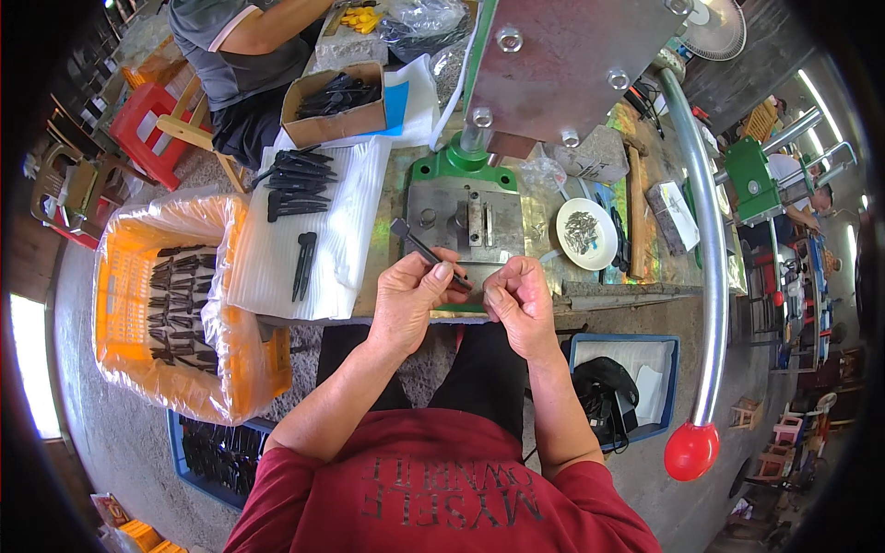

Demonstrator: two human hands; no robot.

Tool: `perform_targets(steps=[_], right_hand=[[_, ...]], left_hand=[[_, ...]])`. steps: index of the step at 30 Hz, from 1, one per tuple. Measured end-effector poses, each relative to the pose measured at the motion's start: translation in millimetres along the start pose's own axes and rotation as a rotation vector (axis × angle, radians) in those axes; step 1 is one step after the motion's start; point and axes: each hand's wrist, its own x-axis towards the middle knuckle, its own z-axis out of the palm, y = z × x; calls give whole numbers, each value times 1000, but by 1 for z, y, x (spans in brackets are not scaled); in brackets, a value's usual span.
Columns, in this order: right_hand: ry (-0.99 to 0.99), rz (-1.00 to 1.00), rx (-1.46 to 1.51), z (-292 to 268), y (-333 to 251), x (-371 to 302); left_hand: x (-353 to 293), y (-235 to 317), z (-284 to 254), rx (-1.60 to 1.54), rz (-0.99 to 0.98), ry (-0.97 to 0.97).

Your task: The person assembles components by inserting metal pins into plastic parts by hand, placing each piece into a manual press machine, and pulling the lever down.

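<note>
My left hand (406,297) is closed on a slim dark piece with a wider squared end (426,247), held aslant over the front of the press bed. Close beside it, my right hand (522,300) has its thumb and fingers pinched together; whatever lies between them is hidden. Just beyond both hands is the steel bed (442,205) of a green press (456,164), with a small raised metal fixture (479,221) on it. To the right stands a white bowl (604,241) holding many small metal pins (581,230). Similar dark pieces (300,180) lie on white foam sheeting (253,263) at the left.
A cardboard box (336,129) of dark parts sits at the back left, near another person (249,55). An orange plastic-lined crate (120,323) of dark pieces stands left. The press's long lever (714,313) with a red knob (691,452) hangs right. A wooden-handled hammer (636,212) lies beyond the bowl.
</note>
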Motion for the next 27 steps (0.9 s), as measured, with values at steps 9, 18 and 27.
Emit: perform_targets(steps=[9, 18, 27], right_hand=[[-3, 23, 127, 10, 3, 1], [29, 53, 108, 11, 3, 2], [80, 50, 132, 17, 5, 1]], left_hand=[[-2, -3, 2, -74, -15, 22], [-3, -4, 1, -71, -26, 13], [-2, -7, 0, 45, 39, 4]])
